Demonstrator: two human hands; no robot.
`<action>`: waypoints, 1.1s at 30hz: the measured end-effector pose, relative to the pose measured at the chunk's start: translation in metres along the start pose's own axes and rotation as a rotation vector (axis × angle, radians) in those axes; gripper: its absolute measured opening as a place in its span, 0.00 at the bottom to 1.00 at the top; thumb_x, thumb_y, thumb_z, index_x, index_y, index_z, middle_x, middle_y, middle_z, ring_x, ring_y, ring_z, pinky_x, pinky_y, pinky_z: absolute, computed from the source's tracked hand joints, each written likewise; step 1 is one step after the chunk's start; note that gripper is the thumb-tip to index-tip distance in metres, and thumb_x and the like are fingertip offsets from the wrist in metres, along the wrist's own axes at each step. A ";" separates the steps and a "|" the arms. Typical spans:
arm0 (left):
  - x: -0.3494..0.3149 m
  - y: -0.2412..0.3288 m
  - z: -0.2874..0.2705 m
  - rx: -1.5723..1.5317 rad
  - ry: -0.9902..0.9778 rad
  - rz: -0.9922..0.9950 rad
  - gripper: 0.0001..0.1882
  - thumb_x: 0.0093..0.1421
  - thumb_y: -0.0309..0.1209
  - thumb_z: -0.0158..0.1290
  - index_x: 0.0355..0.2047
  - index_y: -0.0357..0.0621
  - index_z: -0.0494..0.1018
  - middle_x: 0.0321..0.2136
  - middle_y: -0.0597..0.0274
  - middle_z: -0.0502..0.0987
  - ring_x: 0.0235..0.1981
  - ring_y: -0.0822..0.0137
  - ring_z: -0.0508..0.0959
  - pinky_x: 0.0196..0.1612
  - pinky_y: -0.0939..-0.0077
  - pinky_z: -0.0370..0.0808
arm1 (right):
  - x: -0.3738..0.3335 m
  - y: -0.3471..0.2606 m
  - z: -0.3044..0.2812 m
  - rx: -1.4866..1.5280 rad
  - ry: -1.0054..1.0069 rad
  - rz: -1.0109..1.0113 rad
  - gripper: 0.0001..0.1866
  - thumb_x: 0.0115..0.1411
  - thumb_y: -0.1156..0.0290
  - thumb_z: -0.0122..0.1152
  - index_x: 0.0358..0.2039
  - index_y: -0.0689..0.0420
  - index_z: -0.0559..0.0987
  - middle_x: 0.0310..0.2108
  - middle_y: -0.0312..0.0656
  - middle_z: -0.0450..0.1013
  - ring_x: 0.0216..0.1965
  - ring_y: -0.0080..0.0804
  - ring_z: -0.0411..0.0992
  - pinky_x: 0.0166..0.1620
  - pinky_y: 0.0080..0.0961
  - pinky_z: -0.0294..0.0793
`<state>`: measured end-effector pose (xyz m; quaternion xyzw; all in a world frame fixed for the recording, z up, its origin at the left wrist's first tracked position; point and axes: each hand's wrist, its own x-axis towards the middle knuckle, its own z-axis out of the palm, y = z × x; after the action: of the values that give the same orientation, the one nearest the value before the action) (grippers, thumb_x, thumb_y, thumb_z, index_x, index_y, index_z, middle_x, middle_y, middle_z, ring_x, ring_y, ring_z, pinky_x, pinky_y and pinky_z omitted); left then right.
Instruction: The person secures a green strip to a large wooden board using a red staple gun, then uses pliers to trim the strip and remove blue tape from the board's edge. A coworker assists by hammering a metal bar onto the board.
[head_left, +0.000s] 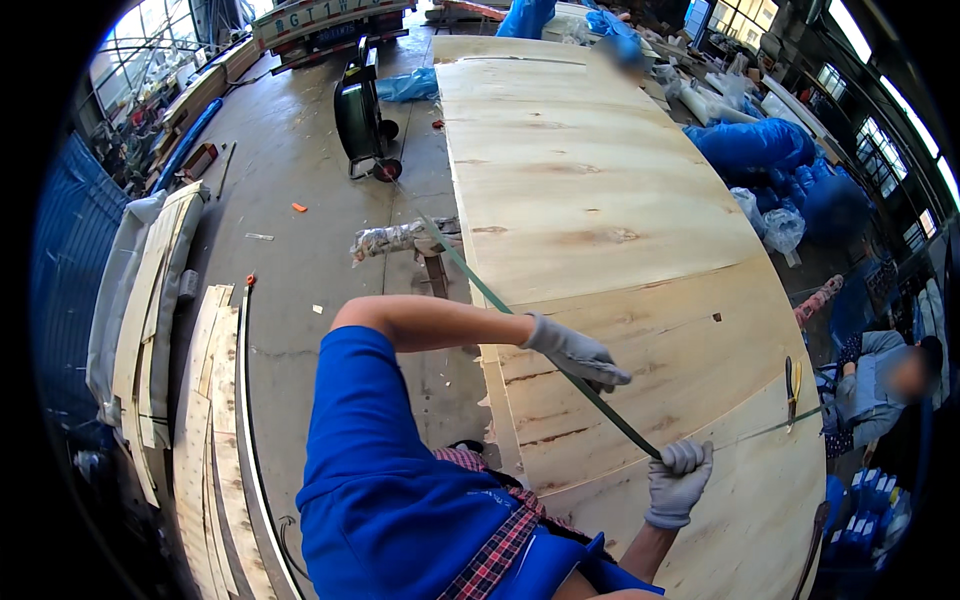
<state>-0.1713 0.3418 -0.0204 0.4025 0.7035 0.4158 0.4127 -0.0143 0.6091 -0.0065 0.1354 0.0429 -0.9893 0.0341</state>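
Note:
A green strap [470,275] runs slantwise over the light plywood panel [600,180] and bends as it nears me. My right hand [682,485], in a grey work glove, is a fist closed round the strap low over the panel. Farther up the strap is my left hand [578,352], also gloved, its fingers mostly stretched out over the strap; whether it touches the strap is hard to tell. Another length of green strap [775,428] reaches the panel's right edge. Pliers with yellow and black handles [792,385] lie there.
A black strap reel on a wheeled stand [360,120] stands beyond the panel's left side. Wooden boards [210,440] lie on the floor at left. A wrapped support bar [400,240] juts out under the panel. A seated person [885,385] and blue bundles [755,145] are at right.

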 end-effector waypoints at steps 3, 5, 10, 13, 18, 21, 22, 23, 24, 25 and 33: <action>-0.089 -0.058 -0.002 0.373 0.366 -0.023 0.30 0.64 0.57 0.38 0.39 0.40 0.74 0.34 0.54 0.78 0.38 0.55 0.76 0.45 0.63 0.71 | -0.009 -0.012 0.015 -0.022 0.024 0.021 0.25 0.68 0.56 0.37 0.13 0.46 0.51 0.11 0.27 0.42 0.14 0.20 0.39 0.23 0.23 0.44; -0.130 -0.092 -0.022 0.562 0.529 -0.027 0.22 0.63 0.50 0.44 0.39 0.43 0.73 0.36 0.53 0.75 0.41 0.51 0.74 0.47 0.62 0.69 | -0.002 -0.015 0.019 -0.025 0.031 0.035 0.25 0.68 0.57 0.37 0.13 0.46 0.51 0.11 0.27 0.42 0.14 0.20 0.39 0.23 0.23 0.44; -0.141 -0.110 -0.032 0.716 0.739 0.008 0.19 0.58 0.49 0.53 0.27 0.46 0.71 0.26 0.57 0.74 0.32 0.53 0.74 0.34 0.63 0.69 | 0.007 -0.022 0.018 0.006 0.053 0.081 0.25 0.68 0.57 0.38 0.13 0.47 0.51 0.12 0.27 0.42 0.14 0.20 0.40 0.24 0.23 0.44; -0.146 -0.114 -0.026 0.772 0.709 -0.026 0.18 0.56 0.49 0.55 0.23 0.47 0.71 0.22 0.58 0.73 0.29 0.53 0.73 0.32 0.64 0.68 | 0.007 -0.024 0.005 0.013 0.043 0.101 0.25 0.68 0.57 0.38 0.13 0.47 0.52 0.12 0.27 0.43 0.15 0.21 0.40 0.24 0.23 0.45; -0.158 -0.119 0.025 0.779 0.804 -0.044 0.12 0.52 0.43 0.58 0.24 0.50 0.74 0.20 0.59 0.73 0.26 0.54 0.73 0.30 0.65 0.66 | 0.006 -0.044 -0.017 -0.031 0.050 0.043 0.24 0.68 0.58 0.38 0.14 0.47 0.52 0.13 0.28 0.43 0.15 0.21 0.42 0.24 0.23 0.46; -0.180 -0.071 0.072 0.769 0.840 -0.118 0.09 0.49 0.38 0.57 0.21 0.50 0.72 0.19 0.63 0.72 0.25 0.56 0.73 0.31 0.66 0.65 | 0.003 -0.061 -0.016 -0.011 0.012 0.063 0.24 0.68 0.58 0.38 0.14 0.48 0.52 0.13 0.28 0.44 0.16 0.21 0.42 0.25 0.23 0.46; -0.187 -0.060 0.083 0.796 0.858 -0.140 0.09 0.49 0.38 0.57 0.20 0.50 0.71 0.18 0.63 0.72 0.25 0.57 0.73 0.31 0.66 0.65 | 0.004 -0.065 -0.018 -0.019 -0.006 0.057 0.23 0.68 0.58 0.39 0.15 0.49 0.53 0.14 0.29 0.46 0.16 0.22 0.44 0.25 0.23 0.50; -0.194 -0.047 0.092 0.822 0.879 -0.158 0.09 0.48 0.37 0.57 0.19 0.50 0.70 0.18 0.63 0.71 0.25 0.57 0.73 0.31 0.66 0.65 | 0.006 -0.062 -0.010 -0.032 0.029 -0.021 0.23 0.68 0.58 0.39 0.16 0.49 0.54 0.15 0.29 0.46 0.16 0.22 0.44 0.26 0.24 0.52; -0.195 -0.026 0.101 0.793 0.903 -0.116 0.09 0.46 0.36 0.57 0.17 0.50 0.68 0.17 0.63 0.70 0.24 0.58 0.72 0.31 0.65 0.64 | 0.002 -0.057 0.002 -0.043 0.066 -0.110 0.22 0.68 0.58 0.40 0.17 0.49 0.54 0.15 0.29 0.46 0.16 0.23 0.45 0.26 0.25 0.54; -0.199 -0.017 0.112 0.772 0.920 -0.094 0.10 0.46 0.36 0.56 0.17 0.50 0.68 0.16 0.63 0.69 0.23 0.57 0.71 0.30 0.65 0.64 | 0.000 -0.054 0.010 -0.062 0.107 -0.181 0.22 0.69 0.58 0.40 0.17 0.49 0.54 0.16 0.29 0.47 0.17 0.23 0.46 0.27 0.25 0.56; -0.169 0.053 0.194 0.624 0.987 0.273 0.16 0.52 0.42 0.56 0.14 0.52 0.66 0.14 0.62 0.67 0.19 0.57 0.70 0.26 0.66 0.63 | -0.067 0.085 -0.015 -0.485 -0.226 0.312 0.22 0.67 0.62 0.40 0.54 0.65 0.69 0.50 0.51 0.71 0.54 0.44 0.68 0.60 0.45 0.65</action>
<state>0.0748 0.2547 0.0093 0.3506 0.8429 0.3764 -0.1577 0.0605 0.5300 -0.0091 0.0175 0.2522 -0.9419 0.2211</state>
